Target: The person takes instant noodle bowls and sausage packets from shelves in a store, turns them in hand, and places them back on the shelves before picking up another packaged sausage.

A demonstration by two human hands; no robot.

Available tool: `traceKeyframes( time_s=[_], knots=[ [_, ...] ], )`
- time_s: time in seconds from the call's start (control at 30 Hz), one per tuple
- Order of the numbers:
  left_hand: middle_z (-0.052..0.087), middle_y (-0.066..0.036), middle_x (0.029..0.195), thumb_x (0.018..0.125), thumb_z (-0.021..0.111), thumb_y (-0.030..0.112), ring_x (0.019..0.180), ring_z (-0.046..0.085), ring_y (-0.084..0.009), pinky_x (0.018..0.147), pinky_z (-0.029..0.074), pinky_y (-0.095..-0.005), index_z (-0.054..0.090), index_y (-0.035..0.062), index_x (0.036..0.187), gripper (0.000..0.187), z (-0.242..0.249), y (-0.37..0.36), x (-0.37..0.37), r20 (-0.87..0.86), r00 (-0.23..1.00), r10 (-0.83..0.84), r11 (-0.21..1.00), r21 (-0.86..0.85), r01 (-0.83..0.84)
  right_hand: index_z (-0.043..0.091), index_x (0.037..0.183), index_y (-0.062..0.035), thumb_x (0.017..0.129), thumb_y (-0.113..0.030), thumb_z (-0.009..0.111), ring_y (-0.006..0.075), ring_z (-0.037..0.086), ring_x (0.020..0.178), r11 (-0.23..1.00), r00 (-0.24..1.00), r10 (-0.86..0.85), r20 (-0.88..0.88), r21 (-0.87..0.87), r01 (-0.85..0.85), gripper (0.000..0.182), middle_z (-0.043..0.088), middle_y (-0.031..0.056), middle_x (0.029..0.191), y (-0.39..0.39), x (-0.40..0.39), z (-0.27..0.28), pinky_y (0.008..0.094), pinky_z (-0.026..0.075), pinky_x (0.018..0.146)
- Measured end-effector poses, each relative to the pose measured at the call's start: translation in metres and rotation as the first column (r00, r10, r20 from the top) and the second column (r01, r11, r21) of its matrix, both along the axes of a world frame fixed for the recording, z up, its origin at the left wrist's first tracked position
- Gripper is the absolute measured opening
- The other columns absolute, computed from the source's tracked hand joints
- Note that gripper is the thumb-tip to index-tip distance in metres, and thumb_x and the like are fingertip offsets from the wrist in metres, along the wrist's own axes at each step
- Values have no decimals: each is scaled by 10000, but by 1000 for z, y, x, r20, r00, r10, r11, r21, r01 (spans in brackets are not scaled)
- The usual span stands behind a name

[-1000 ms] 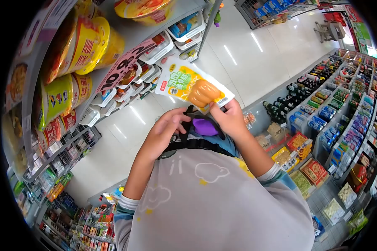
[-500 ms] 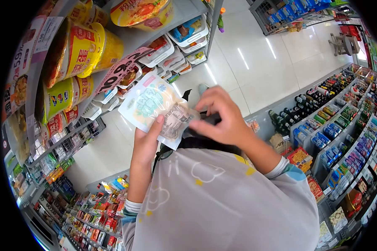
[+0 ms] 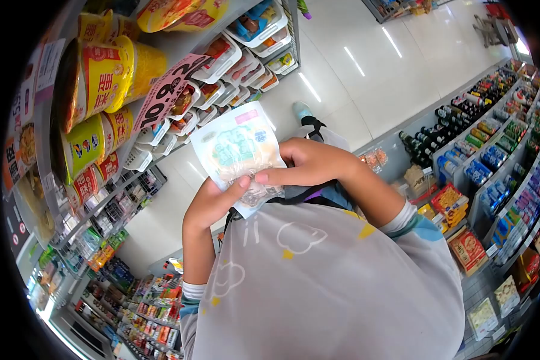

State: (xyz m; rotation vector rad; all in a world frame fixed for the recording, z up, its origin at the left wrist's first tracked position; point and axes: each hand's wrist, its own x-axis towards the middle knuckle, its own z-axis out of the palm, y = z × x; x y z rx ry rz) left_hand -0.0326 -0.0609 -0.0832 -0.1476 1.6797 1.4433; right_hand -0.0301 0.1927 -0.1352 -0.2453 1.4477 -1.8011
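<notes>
A white and clear plastic food packet with green print and a pink label is held up in front of the grey, cloud-printed top. My left hand grips its lower left part, thumb on the front face. On the right side, my right hand pinches the packet with its thumb across the front, the thumb tip near the left thumb. Both hands' other fingers are mostly hidden behind the packet. The packet's lower part is creased between the thumbs.
At the left, a shelf carries instant noodle cups and a pink price tag. White baskets of packets stand beyond it. Bottles and cans line a low shelf at the right. A shoe shows on the tiled floor.
My right hand has come from beside the packet onto its right side and closed on it. The packet is more upright, and the view has shifted slightly.
</notes>
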Motion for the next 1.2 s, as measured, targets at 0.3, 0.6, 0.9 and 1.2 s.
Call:
traceKeyframes(
  time_s=[0.3, 0.6, 0.9, 1.2],
  knots=[
    [588, -101, 1354, 977, 656, 253, 1247, 535, -194, 1061, 419, -352, 493, -9, 1414, 535, 1, 14, -15, -67, 951, -302, 953, -38, 300, 700, 1148, -18, 935, -481, 678, 124, 616, 882, 998, 1000, -17, -12, -57, 17, 510, 718, 64, 979, 14, 17, -5, 293, 487, 807],
    [569, -128, 1376, 970, 661, 302, 1273, 522, -223, 1067, 417, -367, 452, -20, 1440, 607, -2, 28, -17, -56, 958, -280, 958, 43, 283, 683, 1222, -29, 961, -506, 644, 128, 620, 982, 984, 992, -88, 93, -145, 101, 545, 711, 66, 1094, 21, 36, -9, 290, 480, 898],
    [569, -131, 1373, 972, 662, 377, 1272, 524, -221, 1069, 421, -370, 443, -26, 1445, 658, 0, 36, -7, 44, 993, -105, 991, 93, 101, 633, 1296, -2, 1004, -345, 633, 113, 598, 1073, 924, 949, -181, 258, -287, 254, 450, 679, 53, 1200, 17, 42, -11, 289, 471, 961],
    [593, -107, 1336, 939, 705, 204, 1221, 554, -189, 1029, 449, -349, 478, -12, 1417, 572, 3, 35, -3, -29, 996, -81, 984, 155, 84, 604, 1328, 10, 1014, -332, 619, 127, 588, 1141, 932, 951, -205, 231, -252, 262, 465, 665, 71, 1244, 13, 39, -6, 301, 460, 1001]
  ],
)
